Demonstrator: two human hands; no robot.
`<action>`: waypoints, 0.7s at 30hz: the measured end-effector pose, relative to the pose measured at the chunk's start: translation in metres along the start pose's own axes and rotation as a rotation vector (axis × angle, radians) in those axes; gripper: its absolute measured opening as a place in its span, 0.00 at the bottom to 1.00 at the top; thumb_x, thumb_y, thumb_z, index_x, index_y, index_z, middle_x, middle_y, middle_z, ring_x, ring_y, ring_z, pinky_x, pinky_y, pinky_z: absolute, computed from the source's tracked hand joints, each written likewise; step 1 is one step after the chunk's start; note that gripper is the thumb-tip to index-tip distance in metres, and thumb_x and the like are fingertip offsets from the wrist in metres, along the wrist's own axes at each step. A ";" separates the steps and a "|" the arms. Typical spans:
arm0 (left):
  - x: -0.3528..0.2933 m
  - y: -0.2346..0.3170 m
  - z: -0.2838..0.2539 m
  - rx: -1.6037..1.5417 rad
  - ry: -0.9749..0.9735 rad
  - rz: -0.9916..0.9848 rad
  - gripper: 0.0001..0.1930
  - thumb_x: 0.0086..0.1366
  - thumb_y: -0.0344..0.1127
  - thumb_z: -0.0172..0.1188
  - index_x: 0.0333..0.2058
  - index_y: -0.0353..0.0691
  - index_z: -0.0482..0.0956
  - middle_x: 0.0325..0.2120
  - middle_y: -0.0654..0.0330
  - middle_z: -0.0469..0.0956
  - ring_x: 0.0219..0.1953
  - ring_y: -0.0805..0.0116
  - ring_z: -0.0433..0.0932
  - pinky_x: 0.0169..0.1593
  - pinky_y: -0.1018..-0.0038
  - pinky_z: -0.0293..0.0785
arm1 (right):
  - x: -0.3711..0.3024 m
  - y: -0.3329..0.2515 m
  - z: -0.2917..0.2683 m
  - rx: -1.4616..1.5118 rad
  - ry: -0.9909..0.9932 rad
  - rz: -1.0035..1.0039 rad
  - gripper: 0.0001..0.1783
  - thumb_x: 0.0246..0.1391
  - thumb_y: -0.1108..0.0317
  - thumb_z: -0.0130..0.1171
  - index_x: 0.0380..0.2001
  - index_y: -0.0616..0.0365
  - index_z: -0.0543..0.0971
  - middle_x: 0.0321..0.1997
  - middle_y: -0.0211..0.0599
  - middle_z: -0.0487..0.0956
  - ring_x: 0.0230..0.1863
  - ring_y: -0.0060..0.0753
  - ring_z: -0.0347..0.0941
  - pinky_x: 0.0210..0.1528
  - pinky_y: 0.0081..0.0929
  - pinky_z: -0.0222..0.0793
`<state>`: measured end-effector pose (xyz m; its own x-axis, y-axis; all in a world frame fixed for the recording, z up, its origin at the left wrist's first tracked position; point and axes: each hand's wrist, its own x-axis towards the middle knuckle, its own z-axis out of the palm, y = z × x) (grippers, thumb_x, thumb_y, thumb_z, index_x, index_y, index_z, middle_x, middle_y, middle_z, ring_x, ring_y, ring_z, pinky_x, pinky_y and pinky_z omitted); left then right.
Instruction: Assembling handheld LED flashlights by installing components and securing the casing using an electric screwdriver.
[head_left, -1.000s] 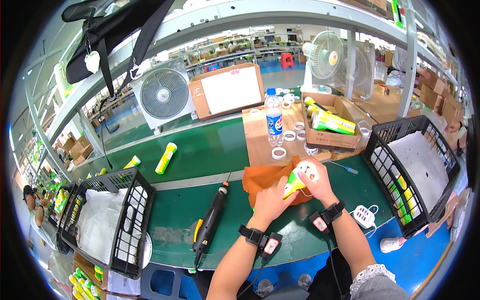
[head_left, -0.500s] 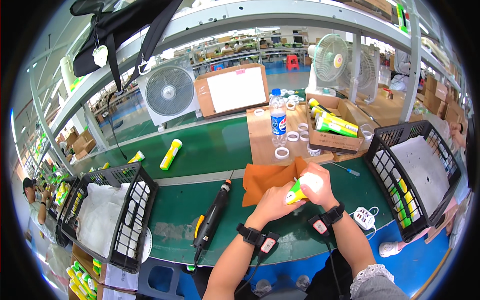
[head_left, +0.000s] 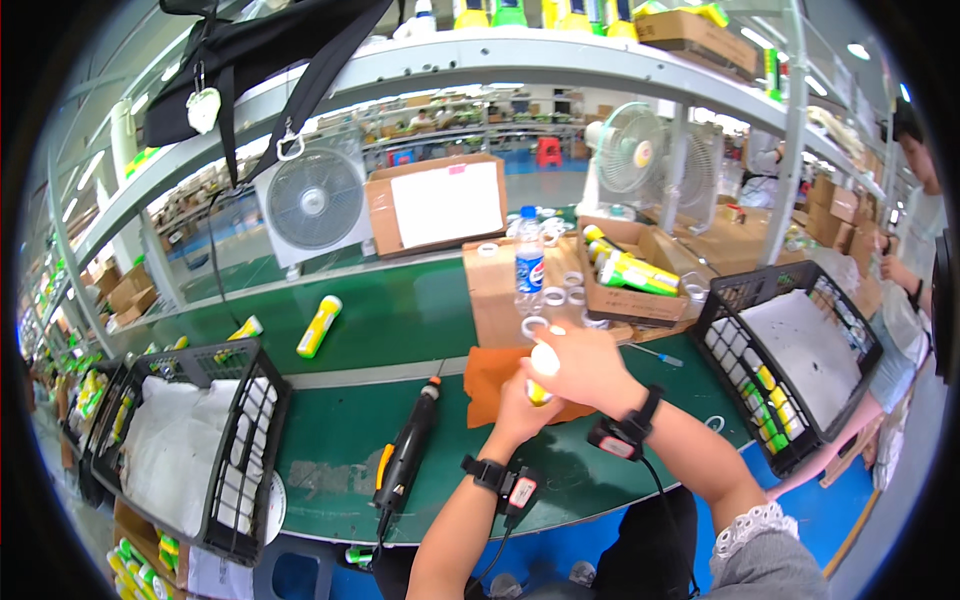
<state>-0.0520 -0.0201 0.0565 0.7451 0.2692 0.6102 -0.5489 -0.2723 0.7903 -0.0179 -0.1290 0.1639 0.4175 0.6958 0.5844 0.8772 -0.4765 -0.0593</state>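
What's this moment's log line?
left hand: holding flashlight | right hand: at flashlight's white end | on green bench: orange sheet, electric screwdriver

The green desk (head_left: 330, 415) is carrying an orange cloth (head_left: 487, 388), a black power screwdriver (head_left: 407, 453) left of it and a blue-handled screwdriver (head_left: 669, 360) to its right. Beyond a pale strip (head_left: 360, 371), a green surface (head_left: 410, 312) is bearing a yellow-and-green flashlight (head_left: 319, 327); a wooden board (head_left: 487, 305) is lying farther right.
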 end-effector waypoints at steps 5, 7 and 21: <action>-0.001 0.004 -0.004 0.002 0.167 -0.053 0.16 0.44 0.32 0.66 0.32 0.33 0.73 0.28 0.55 0.78 0.31 0.67 0.78 0.34 0.72 0.72 | 0.017 -0.020 -0.001 -0.113 -0.177 -0.111 0.20 0.45 0.48 0.52 0.33 0.53 0.74 0.31 0.45 0.74 0.29 0.44 0.75 0.28 0.38 0.68; 0.002 0.005 -0.007 -0.018 0.166 -0.075 0.14 0.44 0.33 0.66 0.29 0.32 0.73 0.26 0.56 0.78 0.30 0.67 0.78 0.33 0.72 0.72 | 0.020 -0.018 -0.006 -0.114 -0.197 -0.137 0.21 0.44 0.48 0.52 0.34 0.54 0.74 0.31 0.45 0.74 0.29 0.46 0.74 0.28 0.38 0.68; 0.000 0.013 -0.016 -0.138 -0.060 -0.104 0.12 0.41 0.26 0.62 0.28 0.32 0.73 0.25 0.63 0.75 0.28 0.77 0.71 0.31 0.78 0.69 | 0.020 0.008 0.019 0.228 -0.035 -0.415 0.15 0.35 0.55 0.58 0.23 0.56 0.75 0.22 0.38 0.72 0.22 0.45 0.71 0.23 0.34 0.64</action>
<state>-0.0647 -0.0086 0.0677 0.8194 0.2323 0.5241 -0.5119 -0.1152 0.8513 0.0018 -0.1087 0.1593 0.0245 0.8221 0.5688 0.9996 -0.0263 -0.0051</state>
